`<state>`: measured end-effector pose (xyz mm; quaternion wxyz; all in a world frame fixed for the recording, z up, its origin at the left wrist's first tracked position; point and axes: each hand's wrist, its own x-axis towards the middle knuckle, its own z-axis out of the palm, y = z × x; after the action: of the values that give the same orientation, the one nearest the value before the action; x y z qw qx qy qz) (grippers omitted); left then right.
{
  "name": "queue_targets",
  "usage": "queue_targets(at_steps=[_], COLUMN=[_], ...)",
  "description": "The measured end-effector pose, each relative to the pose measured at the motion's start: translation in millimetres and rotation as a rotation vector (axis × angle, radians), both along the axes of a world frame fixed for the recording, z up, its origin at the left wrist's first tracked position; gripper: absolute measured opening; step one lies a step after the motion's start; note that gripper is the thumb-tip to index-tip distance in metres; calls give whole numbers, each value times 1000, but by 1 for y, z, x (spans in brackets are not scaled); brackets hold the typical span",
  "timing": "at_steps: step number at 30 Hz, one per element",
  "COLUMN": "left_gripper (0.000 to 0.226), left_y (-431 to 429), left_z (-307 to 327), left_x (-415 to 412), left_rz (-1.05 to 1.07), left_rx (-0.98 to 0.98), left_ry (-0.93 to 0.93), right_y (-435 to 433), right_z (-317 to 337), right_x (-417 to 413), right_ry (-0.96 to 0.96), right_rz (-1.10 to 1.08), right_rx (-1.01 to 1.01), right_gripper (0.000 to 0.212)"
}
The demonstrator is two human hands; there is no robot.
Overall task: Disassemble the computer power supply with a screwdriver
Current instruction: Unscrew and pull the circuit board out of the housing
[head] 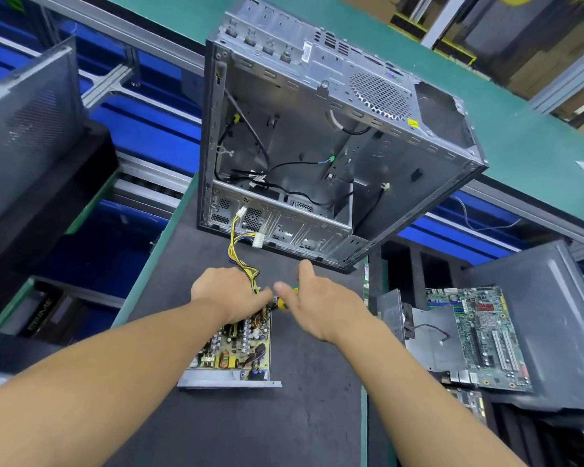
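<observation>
nearest on the dark counter [284, 426] lies the power supply [231, 352], cover off, its circuit board bare in a shallow metal tray. the person's left hand [221, 291] lies over the power supply's far end, thumb stretched toward the right hand. its fingers curl down out of sight past the knuckles, so it cannot be told whether they grip anything. just right of that far end, the right hand [321, 308] holds a screwdriver [286, 302] by its yellow and green handle, fingers wrapped loosely round it and thumb standing free. the tip is hidden between the two hands. a bundle of yellow and black wires [238, 251] rises from under the left hand and ends in a white connector [258, 239] beyond the power supply. farther beyond stands an open computer case [317, 139] with loose black cables inside. right of the power supply, off the counter, a green motherboard [482, 335] lies among dark panels.
</observation>
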<state>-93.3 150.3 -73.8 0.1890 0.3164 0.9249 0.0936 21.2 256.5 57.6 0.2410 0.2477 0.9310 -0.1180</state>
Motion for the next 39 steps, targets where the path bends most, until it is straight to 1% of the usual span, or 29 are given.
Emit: queue_targets(at_steps=[2, 3, 6, 8, 10, 13, 14, 16, 17, 19, 21, 23, 26, 28, 29, 31, 32, 34, 36, 39], left_gripper=[67, 67, 64, 64, 64, 69, 73, 75, 74, 71, 66, 64, 68, 76, 77, 74, 74, 73, 72, 78], left_y=[-1, -1, 0, 1, 1, 1, 1, 2, 1, 2, 2, 2, 1, 2, 1, 1, 1, 3, 3, 3], left_z=[0, 0, 1, 2, 1, 1, 0, 1, 1, 2, 3, 2, 0, 0, -1, 0, 1, 1, 2, 2], left_x=[0, 0, -1, -1, -2, -2, -2, -3, -3, -3, -4, -4, -3, -3, -3, -3, -3, -3, -2, -1], left_rz=[-14, -19, -27, -36, -40, -41, -44, -58, -64, -64, -53, -44, -47, -42, -45, -54, -55, -48, -36, -30], left_rx=[2, 4, 4, -8, -26, -32, -29, -30, -32, -31, -30, -25, -23, -40, -52, -64, -68, -81, -91, -98], left_ry=[5, 7, 7, 5, -3, -4, -1, 9, 11, 5, -3, -2, 13, 15, 17, 29, 36, 42, 35, 27], right_y=[-1, 0, 2, 3, 2, -1, -1, 1, 2, 5, 8, 8, 4, 5, 6, 7, 8, 10, 13, 14], right_z=[0, 0, 2, 3, 3, 1, 1, 0, 0, 0, 1, 1, -2, -2, -3, -5, -5, -5, -4, -6], right_x=[-3, -3, -5, -7, -7, -9, -10, -12, -11, -9, -8, -5, -3, -4, -3, -2, -1, 1, 3, 7], right_ry=[6, 23, 40, 31, 34, 11, 10, 40, 64, 110, 130, 98, 14, 18, 29, 90, 122, 153, 154, 149], right_rz=[32, 43, 32, 28, 19, 16, 14, 44, 60, 61, 20, -7, -34, -89, -84, -8, 17, 20, 7, -28], right_rx=[76, 76, -56, -102, -101, -5, 33, 65, 46, -56, -169, -201, -103, -11, 43, 109, 75, -103, -225, -243], right_gripper=[39, 34, 22, 26, 33, 43, 43, 32, 27, 19, 23, 29, 35, 46, 48, 39, 31, 23, 31, 39])
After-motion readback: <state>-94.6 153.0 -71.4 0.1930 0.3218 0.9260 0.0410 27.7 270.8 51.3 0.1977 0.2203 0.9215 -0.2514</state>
